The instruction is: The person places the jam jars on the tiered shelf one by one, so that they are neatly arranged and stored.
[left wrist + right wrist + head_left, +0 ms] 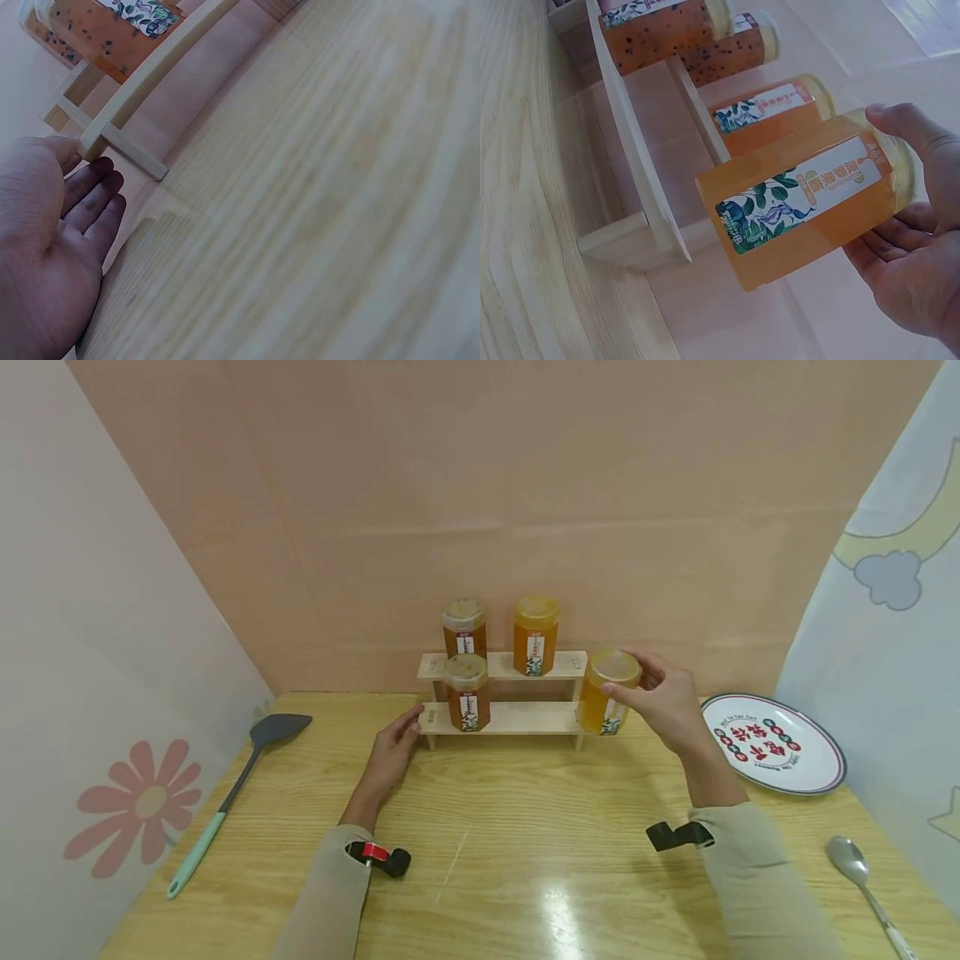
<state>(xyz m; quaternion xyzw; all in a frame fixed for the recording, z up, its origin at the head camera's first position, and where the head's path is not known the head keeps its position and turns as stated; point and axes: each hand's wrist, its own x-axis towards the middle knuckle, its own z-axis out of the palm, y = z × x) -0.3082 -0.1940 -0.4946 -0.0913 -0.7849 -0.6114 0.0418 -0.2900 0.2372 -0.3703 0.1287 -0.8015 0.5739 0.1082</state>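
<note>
A two-tier wooden rack stands against the back wall. My right hand holds a labelled jar of orange-yellow honey-like filling by its lid, fingers and thumb on opposite sides. That jar is tilted and overlaps the right end of the lower tier; its base hangs off the board in the right wrist view. At the rack's left end, my left hand grips the lower board, the thumb at its end and the fingers below. A darker speckled jar stands on the lower tier's left.
On the upper tier stand another dark jar and an orange jar. A spatula lies at the left. To the right are an oval plate with printed red characters and a metal spoon.
</note>
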